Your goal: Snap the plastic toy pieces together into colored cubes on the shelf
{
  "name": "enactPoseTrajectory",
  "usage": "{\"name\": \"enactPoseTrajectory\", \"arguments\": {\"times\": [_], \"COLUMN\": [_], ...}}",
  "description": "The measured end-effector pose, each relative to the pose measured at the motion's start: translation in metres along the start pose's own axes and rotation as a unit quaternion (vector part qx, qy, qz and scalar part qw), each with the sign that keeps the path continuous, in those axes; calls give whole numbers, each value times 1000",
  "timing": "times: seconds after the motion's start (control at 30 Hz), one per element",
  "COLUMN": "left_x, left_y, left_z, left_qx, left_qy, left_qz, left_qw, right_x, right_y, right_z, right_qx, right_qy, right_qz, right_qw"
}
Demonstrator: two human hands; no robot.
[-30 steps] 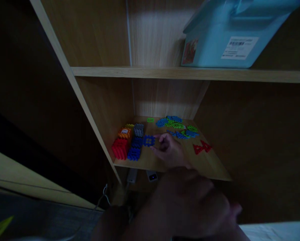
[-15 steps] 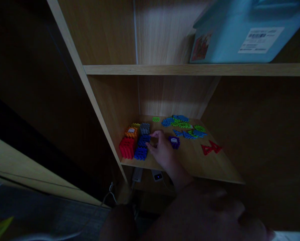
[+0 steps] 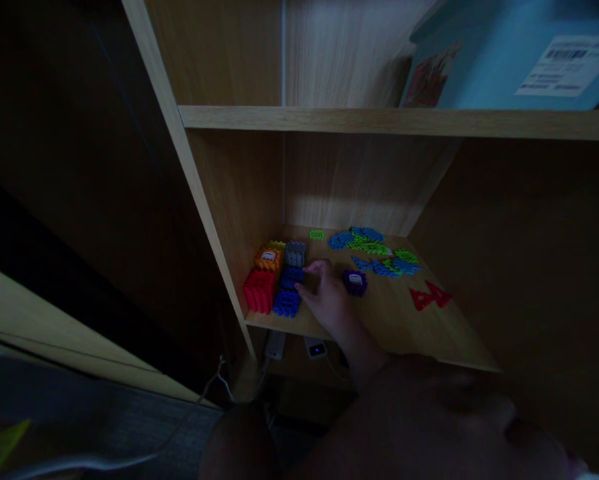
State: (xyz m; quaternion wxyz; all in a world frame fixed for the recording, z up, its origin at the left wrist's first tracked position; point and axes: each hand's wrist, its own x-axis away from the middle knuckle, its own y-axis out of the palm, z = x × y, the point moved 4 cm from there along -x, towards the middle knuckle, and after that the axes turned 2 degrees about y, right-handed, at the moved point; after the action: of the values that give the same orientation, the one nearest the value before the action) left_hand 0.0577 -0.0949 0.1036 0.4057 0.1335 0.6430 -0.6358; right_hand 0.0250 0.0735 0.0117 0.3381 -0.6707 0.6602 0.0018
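My right hand [image 3: 329,297] reaches into the lower shelf. Its thumb and forefinger grip the right side of a stack of blue notched square tiles [image 3: 292,277]. Another blue stack [image 3: 286,303] sits directly in front of it. Close by on the left are a red tile stack [image 3: 260,291] and an orange tile stack [image 3: 268,258] with a white label. A grey tile stack [image 3: 295,253] stands behind the blue ones, beside a partly hidden yellow stack [image 3: 276,245]. To the right of my hand lies a purple stack [image 3: 354,282], also labelled. My left hand is out of view.
Loose green tiles [image 3: 369,246] and blue tiles [image 3: 341,240] lie toward the back right. Two red triangles [image 3: 420,299] are near the right side. A light blue bin [image 3: 489,73] stands on the upper shelf [image 3: 329,119]. White cables [image 3: 224,377] hang below.
The view has shifted slightly, so the shelves sit higher and further right in the picture. My right hand stays at the blue stack, with no clear movement of the tiles.
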Motion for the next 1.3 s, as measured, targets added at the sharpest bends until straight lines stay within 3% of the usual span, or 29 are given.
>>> {"name": "enactPoseTrajectory", "arguments": {"times": [0.5, 0.9, 1.0, 1.1, 1.2, 1.3], "left_x": [-2, -4, -4, -4, -3, -4], "left_y": [3, -5, -8, -13, -15, -11], "left_z": [-4, -3, 2, 8, 14, 15], "left_qx": [24, -20, -30, -31, -28, -44], "left_qy": [-21, 19, 28, 34, 37, 30], "left_qz": [38, -31, -13, 5, -3, -17], "left_qw": [999, 999, 999, 999, 999, 998], "right_x": [0, 6, 5, 0, -2, 1], "right_y": [2, -7, -27, -68, -111, -133], "right_z": [3, -11, -19, -17, 0, 29], "right_qx": [15, 46, 50, 64, 123, 180], "right_qy": [2, -4, -34, -43, -44, -5], "right_qz": [-12, 2, 0, 12, 5, -48], "right_qw": [1000, 999, 998, 997, 991, 982]}}
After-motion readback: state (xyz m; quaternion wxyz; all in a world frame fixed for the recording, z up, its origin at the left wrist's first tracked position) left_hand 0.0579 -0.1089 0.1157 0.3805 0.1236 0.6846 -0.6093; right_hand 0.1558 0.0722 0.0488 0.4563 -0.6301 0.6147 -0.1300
